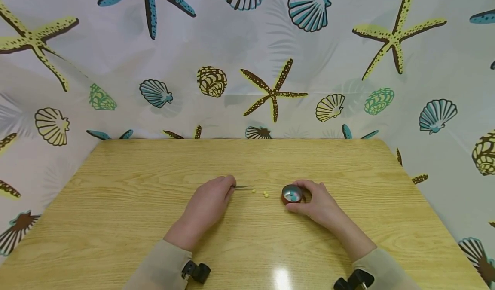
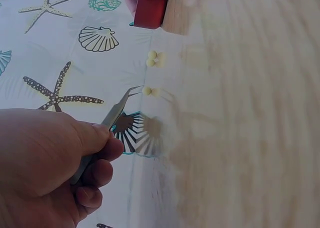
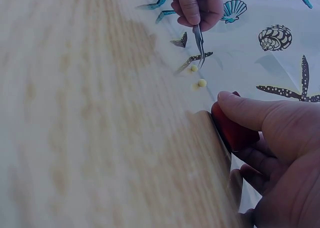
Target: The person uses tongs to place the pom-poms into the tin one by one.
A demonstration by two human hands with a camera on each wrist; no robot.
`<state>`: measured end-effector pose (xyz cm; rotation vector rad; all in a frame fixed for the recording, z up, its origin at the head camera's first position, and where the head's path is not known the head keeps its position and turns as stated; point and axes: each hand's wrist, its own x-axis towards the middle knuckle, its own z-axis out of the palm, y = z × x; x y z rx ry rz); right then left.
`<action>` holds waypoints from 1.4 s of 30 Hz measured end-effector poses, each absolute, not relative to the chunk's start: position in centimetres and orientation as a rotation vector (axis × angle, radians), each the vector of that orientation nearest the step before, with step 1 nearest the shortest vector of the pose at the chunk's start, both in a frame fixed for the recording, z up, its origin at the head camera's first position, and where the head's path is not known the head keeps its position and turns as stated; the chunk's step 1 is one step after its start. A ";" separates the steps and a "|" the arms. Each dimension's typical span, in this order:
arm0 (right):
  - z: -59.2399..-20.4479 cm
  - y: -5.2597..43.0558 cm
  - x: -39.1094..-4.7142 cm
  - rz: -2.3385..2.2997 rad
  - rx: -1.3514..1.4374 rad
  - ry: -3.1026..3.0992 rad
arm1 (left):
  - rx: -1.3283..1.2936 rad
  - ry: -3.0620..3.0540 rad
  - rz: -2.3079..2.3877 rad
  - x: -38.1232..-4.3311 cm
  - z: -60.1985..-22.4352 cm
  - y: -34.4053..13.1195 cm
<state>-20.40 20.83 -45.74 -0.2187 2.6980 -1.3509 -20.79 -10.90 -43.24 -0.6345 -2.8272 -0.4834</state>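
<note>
My left hand (image 1: 209,202) pinches metal tweezers (image 2: 116,112) with bent, slightly parted tips. Those tips are at a small yellow bead (image 2: 147,90) on the table; whether they touch it I cannot tell. A pair of yellow beads (image 1: 266,194) lies a little to the right, between the tweezers and a small round red tin (image 1: 285,200). Fingers and thumb of my right hand (image 1: 322,205) grip the tin from its right side. It stands upright, its inside silvery, with something teal showing at the bottom. The red wall (image 3: 235,130) is partly covered by the thumb in the right wrist view.
Beneath everything is a wood-grain table (image 1: 127,187). A white cloth (image 1: 239,36) printed with starfish and shells hangs behind it and along both sides. Each wrist wears a dark camera mount, such as the left mount (image 1: 196,272).
</note>
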 end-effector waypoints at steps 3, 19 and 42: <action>-45.7 20.8 -20.4 -1.350 -0.218 2.697 | -0.637 -2.830 -0.476 -20.8 -43.3 -10.9; -45.8 20.8 -20.3 -1.362 -0.215 2.689 | -0.644 -2.848 -0.448 -21.0 -43.7 -10.9; -45.7 20.8 -20.4 -1.356 -0.228 2.695 | -0.647 -2.817 -0.426 -21.0 -43.5 -10.9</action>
